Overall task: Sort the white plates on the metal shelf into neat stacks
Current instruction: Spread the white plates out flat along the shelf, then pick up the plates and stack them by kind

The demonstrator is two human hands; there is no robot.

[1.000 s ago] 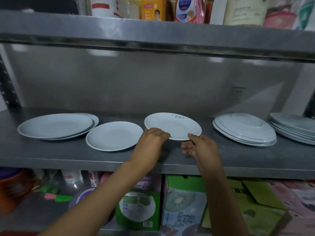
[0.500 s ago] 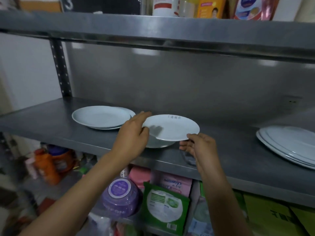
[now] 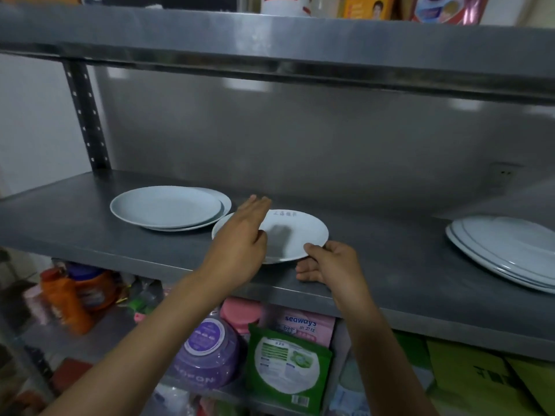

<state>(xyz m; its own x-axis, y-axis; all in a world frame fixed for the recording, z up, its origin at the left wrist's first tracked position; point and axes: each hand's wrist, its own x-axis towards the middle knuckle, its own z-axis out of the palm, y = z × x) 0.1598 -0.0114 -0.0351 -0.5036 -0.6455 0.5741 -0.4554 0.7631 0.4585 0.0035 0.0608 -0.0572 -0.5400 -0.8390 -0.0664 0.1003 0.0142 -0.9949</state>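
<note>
Holding the small plate point(image 3: 295, 235) by its near right rim is the right hand point(image 3: 330, 262), thumb on top of the edge and fingers curled underneath, so that's a proper pinch grip. The left hand point(image 3: 240, 241) is doing something different: fingers straight out and flat, laid over the left side of the same plate, not wrapped around anything. The plate has some small grey lettering near its far rim. You can see another plate's edge point(image 3: 220, 228) poking out under it on the left, so it's on top of a second one, though I can't tell whether it's fully resting there or held just above.

All of this is on the middle metal shelf point(image 3: 90, 232). Just left of the hands, two bigger plates point(image 3: 165, 207) are stacked a bit off-centre. Well off to the right there's a pile of large plates point(image 3: 504, 250), partly cut off by the frame.

Under the shelf: an orange bottle point(image 3: 72, 295), a purple tub point(image 3: 207, 349), a green wipes pack point(image 3: 288, 367) and a pink pack point(image 3: 300, 324) marked seaways.
</note>
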